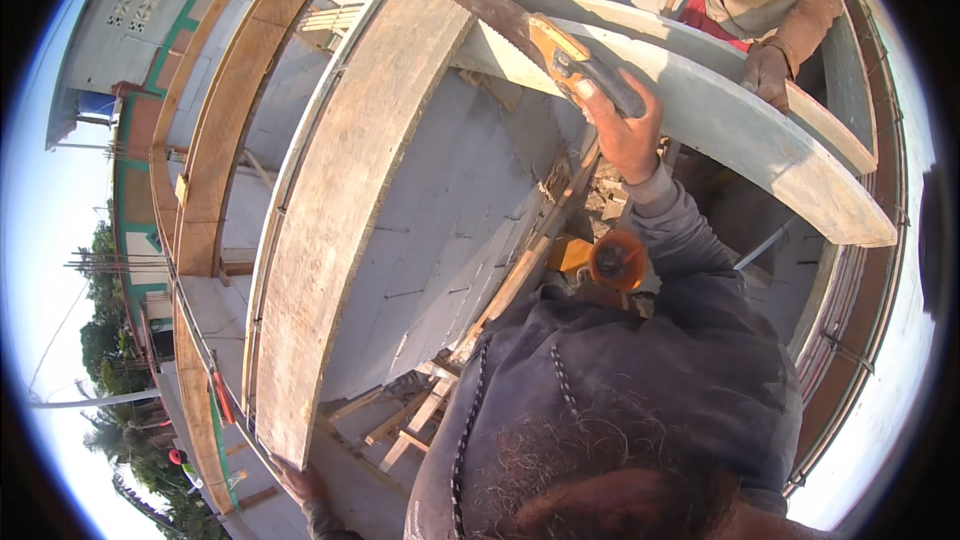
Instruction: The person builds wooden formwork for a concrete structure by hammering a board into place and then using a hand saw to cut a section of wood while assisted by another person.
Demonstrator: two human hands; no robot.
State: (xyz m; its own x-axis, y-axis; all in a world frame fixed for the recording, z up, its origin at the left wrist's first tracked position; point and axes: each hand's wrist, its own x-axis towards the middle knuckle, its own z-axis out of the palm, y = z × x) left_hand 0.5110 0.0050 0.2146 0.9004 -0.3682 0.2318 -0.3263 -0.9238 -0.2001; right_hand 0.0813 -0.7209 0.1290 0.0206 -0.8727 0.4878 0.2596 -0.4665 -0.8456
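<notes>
My right hand (625, 125) is closed round the handle of a handsaw (565, 55), whose grip is yellow-orange and black. The long, worn blade slants up and left across the upper part of a wide wooden plank (345, 190). At that plank's lower end is my left hand (303, 485), its fingers on the edge and partly hidden. Another board (740, 130), pale and greyish, runs from beneath the saw toward the right, crossing near the wide plank's upper end.
A co-worker's hand (768, 75) rests by a second board at upper right. Below stand an orange bucket (618, 260) and a yellow container (569, 253). Brown formwork boards (215, 160) and thin rebar run along the left. Grey block walls (430, 230) with protruding wires surround the spot.
</notes>
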